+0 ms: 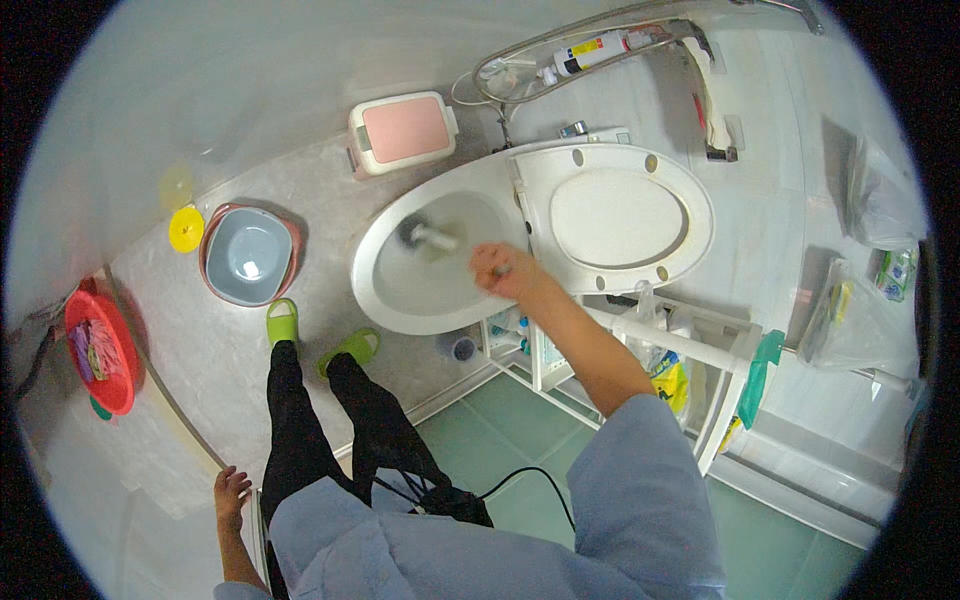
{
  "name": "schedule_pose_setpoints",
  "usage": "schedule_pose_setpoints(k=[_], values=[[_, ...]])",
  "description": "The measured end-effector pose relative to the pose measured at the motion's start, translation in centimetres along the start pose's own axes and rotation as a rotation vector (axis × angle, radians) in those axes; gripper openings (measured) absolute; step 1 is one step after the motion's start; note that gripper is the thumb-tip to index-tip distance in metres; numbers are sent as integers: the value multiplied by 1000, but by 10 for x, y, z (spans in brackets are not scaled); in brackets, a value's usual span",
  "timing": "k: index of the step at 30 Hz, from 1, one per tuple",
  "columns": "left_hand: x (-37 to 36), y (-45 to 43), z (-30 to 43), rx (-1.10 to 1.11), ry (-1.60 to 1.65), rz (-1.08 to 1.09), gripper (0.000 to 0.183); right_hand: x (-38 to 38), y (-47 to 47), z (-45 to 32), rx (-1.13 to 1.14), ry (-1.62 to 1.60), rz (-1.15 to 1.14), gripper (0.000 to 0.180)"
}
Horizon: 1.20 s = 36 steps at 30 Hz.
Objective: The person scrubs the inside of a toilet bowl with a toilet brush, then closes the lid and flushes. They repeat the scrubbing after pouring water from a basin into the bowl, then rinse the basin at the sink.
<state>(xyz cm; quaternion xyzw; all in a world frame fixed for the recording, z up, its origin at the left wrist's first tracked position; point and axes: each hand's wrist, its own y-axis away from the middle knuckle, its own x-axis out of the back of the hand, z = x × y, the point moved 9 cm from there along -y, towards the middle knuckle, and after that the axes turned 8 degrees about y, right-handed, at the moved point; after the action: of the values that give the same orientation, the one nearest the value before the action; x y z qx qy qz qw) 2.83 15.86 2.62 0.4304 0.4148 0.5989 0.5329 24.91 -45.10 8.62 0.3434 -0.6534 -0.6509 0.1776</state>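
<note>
My right hand (501, 271) is closed around the handle of a toilet brush, above the near right rim of the white toilet bowl (367, 296). The brush's white shaft (439, 238) points into the bowl, and its dark head lies at the bowl's far left; the picture is blurred there. The toilet seat (697, 217) and lid (619, 217) are raised against the tank side. My left hand (232, 487) is low at the left, beside a white edge, with fingers slightly bent; nothing is seen in it.
A pink-lidded bin (405, 129) stands beyond the toilet. Nested basins (250, 255) and a yellow round thing (186, 229) lie left. A red basin (124, 352) holds cloths. A white rack (675, 330) with bags is at right; a small round container (463, 348) stands by the toilet.
</note>
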Motion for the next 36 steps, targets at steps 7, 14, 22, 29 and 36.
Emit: schedule_pose_setpoints(k=[7, 14, 22, 29, 36], values=[[3, -1, 31, 41, -89, 23, 38, 135, 40, -92, 319, -1165, -83, 61], [-20, 3, 79, -89, -219, -99, 47, 177, 61, -45, 365, -1365, -222, 64], [-19, 17, 102, -69, -259, -16, 37, 35, -17, -23, 390, -232, -134, 5], [-21, 8, 78, -40, -338, -75, 38, 47, 10, 117, 392, 1189, -192, 33], [-43, 15, 93, -42, -333, -23, 35, 109, -29, 56, 411, 1982, -1, 45]])
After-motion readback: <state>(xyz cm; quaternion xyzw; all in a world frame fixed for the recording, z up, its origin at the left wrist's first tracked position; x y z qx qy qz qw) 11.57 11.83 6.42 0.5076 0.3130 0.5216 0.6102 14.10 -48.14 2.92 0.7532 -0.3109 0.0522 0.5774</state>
